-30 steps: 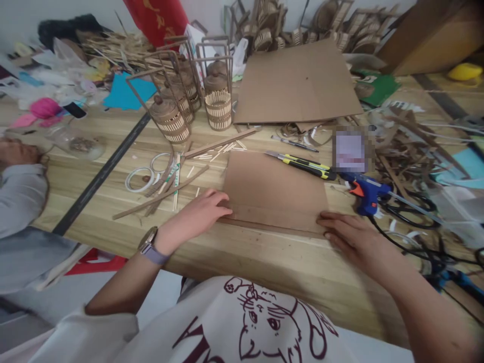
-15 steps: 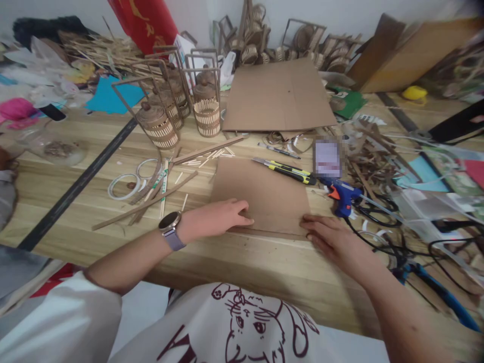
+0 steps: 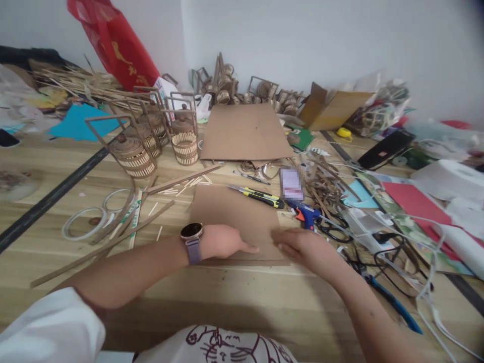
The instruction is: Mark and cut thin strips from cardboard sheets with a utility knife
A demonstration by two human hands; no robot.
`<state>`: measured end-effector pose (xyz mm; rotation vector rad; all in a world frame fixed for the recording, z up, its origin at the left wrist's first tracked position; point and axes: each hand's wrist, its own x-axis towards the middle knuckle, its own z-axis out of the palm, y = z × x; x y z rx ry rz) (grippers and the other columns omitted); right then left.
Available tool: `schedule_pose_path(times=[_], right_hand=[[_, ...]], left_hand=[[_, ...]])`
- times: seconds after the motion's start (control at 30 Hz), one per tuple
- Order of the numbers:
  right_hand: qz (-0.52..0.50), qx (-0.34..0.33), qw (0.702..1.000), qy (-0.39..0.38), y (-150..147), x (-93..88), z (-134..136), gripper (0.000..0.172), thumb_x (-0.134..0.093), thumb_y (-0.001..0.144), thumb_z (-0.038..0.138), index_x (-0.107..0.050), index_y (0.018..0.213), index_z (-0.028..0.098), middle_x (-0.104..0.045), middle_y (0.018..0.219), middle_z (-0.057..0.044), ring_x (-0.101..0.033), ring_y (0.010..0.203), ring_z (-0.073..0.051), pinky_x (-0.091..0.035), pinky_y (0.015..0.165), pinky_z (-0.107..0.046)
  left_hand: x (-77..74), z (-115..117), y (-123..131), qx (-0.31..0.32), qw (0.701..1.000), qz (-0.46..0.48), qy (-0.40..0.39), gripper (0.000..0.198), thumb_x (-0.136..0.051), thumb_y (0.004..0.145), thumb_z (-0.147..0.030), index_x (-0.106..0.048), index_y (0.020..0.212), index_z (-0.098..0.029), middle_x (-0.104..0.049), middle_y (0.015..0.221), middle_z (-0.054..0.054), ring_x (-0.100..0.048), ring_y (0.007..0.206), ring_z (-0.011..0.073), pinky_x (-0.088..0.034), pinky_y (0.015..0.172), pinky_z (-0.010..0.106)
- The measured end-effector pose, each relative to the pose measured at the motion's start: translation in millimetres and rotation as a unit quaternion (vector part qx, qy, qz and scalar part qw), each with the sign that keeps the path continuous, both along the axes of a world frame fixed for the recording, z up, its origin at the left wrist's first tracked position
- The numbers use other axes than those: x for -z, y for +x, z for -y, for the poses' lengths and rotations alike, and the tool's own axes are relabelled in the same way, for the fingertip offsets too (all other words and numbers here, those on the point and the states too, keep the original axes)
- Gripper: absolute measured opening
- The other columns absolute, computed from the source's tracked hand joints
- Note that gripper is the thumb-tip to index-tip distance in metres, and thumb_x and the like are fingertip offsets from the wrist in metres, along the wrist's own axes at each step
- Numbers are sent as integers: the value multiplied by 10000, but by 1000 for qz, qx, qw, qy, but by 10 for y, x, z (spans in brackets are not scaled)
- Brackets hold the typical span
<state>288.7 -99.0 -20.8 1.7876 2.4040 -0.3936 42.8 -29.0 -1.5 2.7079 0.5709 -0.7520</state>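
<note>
A brown cardboard sheet (image 3: 223,209) lies flat on the wooden table in front of me, with a narrow strip or fold line along its near edge. My left hand (image 3: 225,242), wearing a watch (image 3: 191,231), rests over the near left part of this sheet. One finger stretches out onto the cardboard; the others are partly hidden. My right hand (image 3: 302,249) is at the sheet's right edge, its fingers extended close together with the tips touching or just over the cardboard. On the sheet's far edge lie black-and-yellow utility knives (image 3: 260,195).
Behind is a larger cardboard sheet (image 3: 245,131). Small slatted baskets (image 3: 185,147) with tall handles stand at left, near tape rolls (image 3: 85,224) and wood strips (image 3: 151,217). To the right are a blue glue gun (image 3: 308,214), a phone (image 3: 291,184), pliers (image 3: 395,302) and tangled cables.
My view has tilted up and turned right, so everything sits further left and lower. My left finger now points across the sheet; my right hand stays by its right edge.
</note>
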Motion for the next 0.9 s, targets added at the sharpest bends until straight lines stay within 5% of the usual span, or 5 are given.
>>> schedule_pose_path(times=[0.3,0.5,0.7,0.83,0.9], right_hand=[[86,132,986,56,-289,-51,-1527,377,-621,955,404,-613,1261,184,-635,1270,-92,-643,1075,-219,-557,906,-449],[71,137,986,68,-402,87,-1949,405,-630,950,402,-598,1285,177,-625,1284,-100,-642,1079,-225,-560,901,-450],[1,154,979,135,-260,-109,-1594,235,-596,937,286,-644,1085,110,-672,1163,-178,-646,1040,-249,-516,886,-398],[-77,199,961,174,-40,-186,-880,122,-506,913,301,-571,929,199,-713,877,-106,-679,850,-249,-504,742,-364],[-247,243,920,181,-6,-127,-418,130,-506,916,370,-514,905,241,-690,728,-32,-682,683,-217,-512,638,-338]], left_hand=[[13,38,19,-25,999,38,11,716,-488,939,-62,-430,1467,-541,-724,963,48,-645,657,193,-429,591,240],[-67,43,44,-19,1000,14,4,715,-480,939,-65,-409,1487,-519,-750,1050,52,-674,704,200,-374,561,235],[-47,18,38,-18,999,43,-10,740,-445,928,-27,-422,1486,-511,-736,990,48,-655,728,200,-329,565,245],[81,-72,32,-14,995,76,-59,769,-510,862,11,-496,1453,-480,-724,832,-7,-584,608,154,-359,594,228],[133,-115,40,-35,990,117,-71,694,-557,854,-21,-580,1391,-459,-707,742,-29,-550,555,138,-366,594,216]])
